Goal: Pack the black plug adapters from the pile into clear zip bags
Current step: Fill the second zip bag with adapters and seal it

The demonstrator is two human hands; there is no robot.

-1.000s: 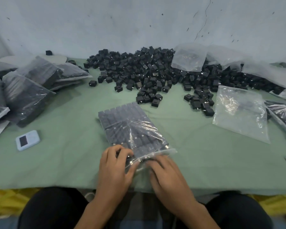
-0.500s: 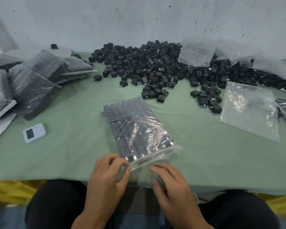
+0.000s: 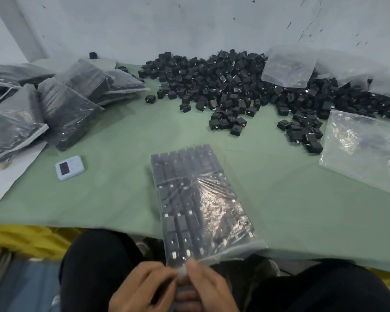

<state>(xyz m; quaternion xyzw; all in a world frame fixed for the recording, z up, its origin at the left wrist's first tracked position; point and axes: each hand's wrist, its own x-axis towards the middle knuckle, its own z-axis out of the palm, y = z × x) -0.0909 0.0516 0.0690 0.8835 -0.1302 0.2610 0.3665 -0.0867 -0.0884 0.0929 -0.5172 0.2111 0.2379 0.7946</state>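
Sealing step: filled zip bag [image 3: 196, 199], adapters [image 3: 178, 167] in rows, overhanging near edge of worktop [image 3: 122, 140]; left hand [image 3: 142, 287] and right hand [image 3: 209, 287] both pinching its mouth strip. Next likely: press zip closed across full width; pile [image 3: 234, 86] beyond, unpacked

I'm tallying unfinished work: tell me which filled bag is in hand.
The bag at the near edge of the table, centre: left hand and right hand pinch its mouth. The other filled bags lie piled at the left, untouched.
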